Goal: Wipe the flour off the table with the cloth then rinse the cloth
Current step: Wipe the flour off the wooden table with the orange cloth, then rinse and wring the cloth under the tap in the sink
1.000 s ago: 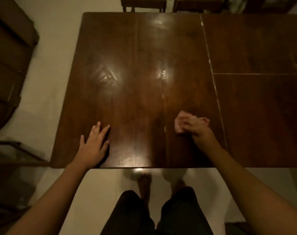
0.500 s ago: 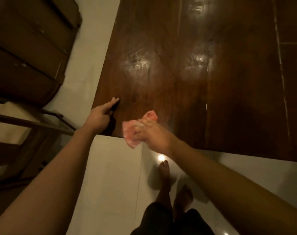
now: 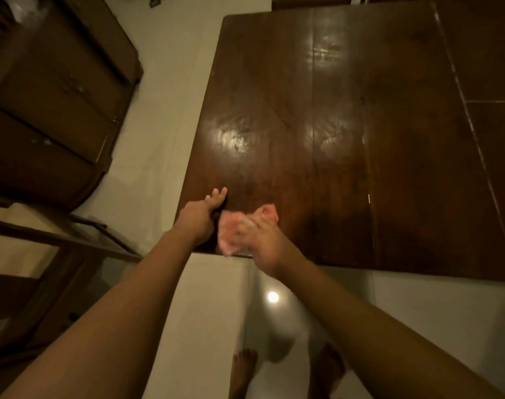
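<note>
A pink cloth (image 3: 231, 231) lies bunched at the near left corner of the dark wooden table (image 3: 346, 139). My right hand (image 3: 262, 240) holds the cloth against the table's front edge; the hand and cloth are blurred. Just left of the cloth, my left hand (image 3: 200, 216) rests on the table corner with its fingers stretched forward. Thin pale lines of flour (image 3: 473, 133) run along seams at the table's right side.
A dark wooden cabinet (image 3: 52, 90) stands to the left across a strip of pale floor (image 3: 159, 139). A wooden frame (image 3: 58, 240) sits at the near left. My bare feet (image 3: 242, 370) are on the floor below the table edge.
The view swung left and my body shifted toward the table's left corner. My right hand carried the cloth from the table's middle front to the near left corner, beside my left hand.
</note>
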